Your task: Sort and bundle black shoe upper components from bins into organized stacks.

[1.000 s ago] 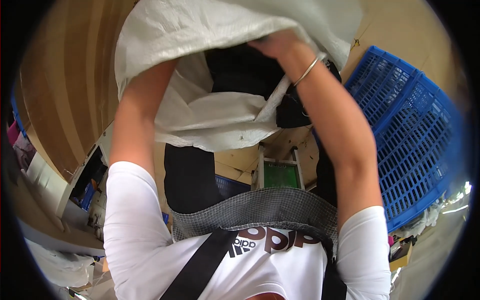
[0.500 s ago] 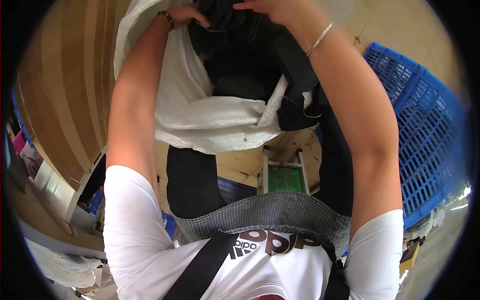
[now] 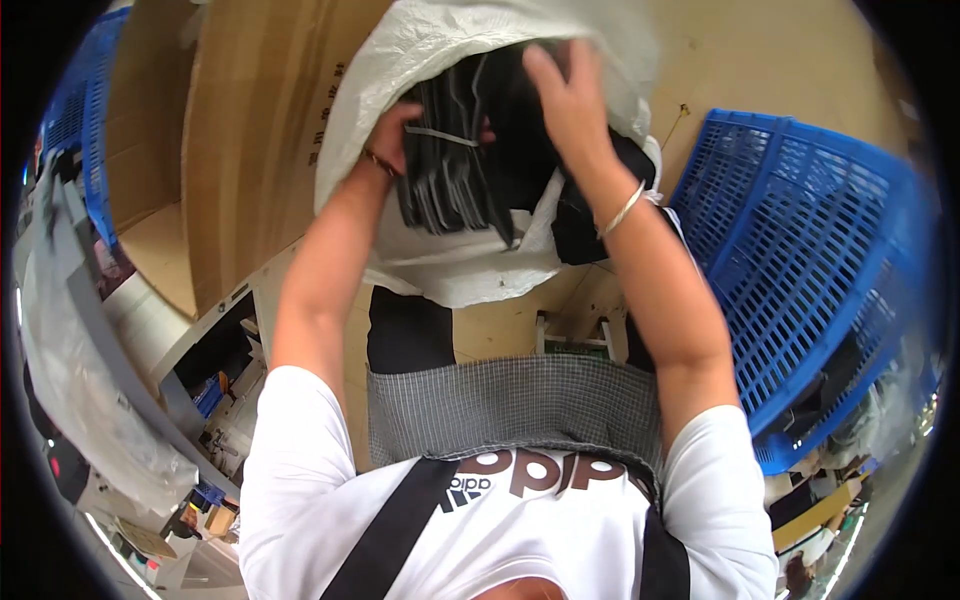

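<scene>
A white woven sack [image 3: 415, 50] gapes open in front of me. At its mouth, my left hand [image 3: 392, 135] grips a bundle of flat black pieces [image 3: 445, 190] with a pale band around its middle; fingertips show at the bundle's far side. My right hand [image 3: 575, 105], somewhat blurred, has its thumb and fingers apart over the sack's dark inside and holds nothing. More black material [image 3: 585, 225] hangs over the sack's edge below my right wrist. What lies deeper in the sack is too dark to make out.
A large cardboard box [image 3: 260, 150] stands at the left. Blue slatted plastic crates [image 3: 800, 220] stand at the right. A metal-framed stool or step [image 3: 580, 335] shows under the sack. A grey checked apron [image 3: 510, 400] covers my lap.
The banded bundle has come into clear sight at the sack's mouth, in my left hand. My right hand has moved nearer, over the opening, with fingers apart. The whole view has shifted.
</scene>
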Demonstrator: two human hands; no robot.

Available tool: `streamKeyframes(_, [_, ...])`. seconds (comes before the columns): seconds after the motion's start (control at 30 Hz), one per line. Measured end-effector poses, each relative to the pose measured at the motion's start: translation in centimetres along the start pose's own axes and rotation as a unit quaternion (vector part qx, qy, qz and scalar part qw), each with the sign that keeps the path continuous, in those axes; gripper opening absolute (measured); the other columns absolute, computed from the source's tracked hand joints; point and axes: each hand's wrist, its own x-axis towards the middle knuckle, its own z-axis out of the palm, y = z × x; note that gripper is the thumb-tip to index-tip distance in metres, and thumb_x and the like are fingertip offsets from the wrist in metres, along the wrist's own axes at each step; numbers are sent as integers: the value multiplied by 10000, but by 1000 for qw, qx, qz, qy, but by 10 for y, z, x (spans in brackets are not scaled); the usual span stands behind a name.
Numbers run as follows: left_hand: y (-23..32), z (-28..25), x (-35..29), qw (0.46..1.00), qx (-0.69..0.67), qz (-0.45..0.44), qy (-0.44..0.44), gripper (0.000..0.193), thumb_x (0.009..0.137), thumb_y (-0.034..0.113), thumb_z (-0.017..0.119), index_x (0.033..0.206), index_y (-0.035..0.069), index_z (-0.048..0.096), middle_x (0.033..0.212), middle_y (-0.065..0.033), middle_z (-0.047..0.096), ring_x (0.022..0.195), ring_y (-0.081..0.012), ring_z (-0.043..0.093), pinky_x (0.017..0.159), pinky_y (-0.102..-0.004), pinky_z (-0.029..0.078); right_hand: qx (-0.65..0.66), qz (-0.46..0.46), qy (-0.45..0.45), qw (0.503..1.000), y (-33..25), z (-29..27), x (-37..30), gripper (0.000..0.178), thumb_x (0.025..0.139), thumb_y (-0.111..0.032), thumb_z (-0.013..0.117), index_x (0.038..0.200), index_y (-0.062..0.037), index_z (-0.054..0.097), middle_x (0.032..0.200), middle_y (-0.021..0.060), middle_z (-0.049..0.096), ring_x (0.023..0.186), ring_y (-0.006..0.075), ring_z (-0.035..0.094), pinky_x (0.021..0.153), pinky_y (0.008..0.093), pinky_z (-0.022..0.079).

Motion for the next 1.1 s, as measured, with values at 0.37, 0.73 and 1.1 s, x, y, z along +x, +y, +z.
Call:
streamKeyframes(0.37, [-185, 199, -160, 990, -57, 94, 87, 550, 884, 296, 603, 1332, -2, 491, 1297, -134, 583, 1162, -272, 585, 1019, -422, 460, 142, 128, -158, 969, -116, -104, -255, 529, 981, -281, 525, 1368, 61, 411, 1220, 198, 484, 1135, 284, 507, 1003, 334, 386])
streamKeyframes(0.73, [-221, 346, -236, 969, 48, 241, 6, 619, 868, 338, 624, 1369, 17, 452, 1365, -151, 518, 1219, -296, 537, 1054, -444, 424, 226, 11, -302, 926, -256, -199, -303, 737, 778, -263, 790, 1358, 4, 424, 1195, 150, 411, 1071, 250, 549, 872, 365, 497])
streamKeyframes(1.1, [-285, 319, -299, 973, 96, 208, -40, 853, 779, 349, 762, 1445, 24, 339, 1458, -136, 411, 1334, -272, 422, 1110, -455, 344, 156, -71, -302, 938, -241, -192, -388, 511, 782, -174, 779, 1194, 19, 548, 1103, 149, 608, 976, 269, 616, 884, 365, 485])
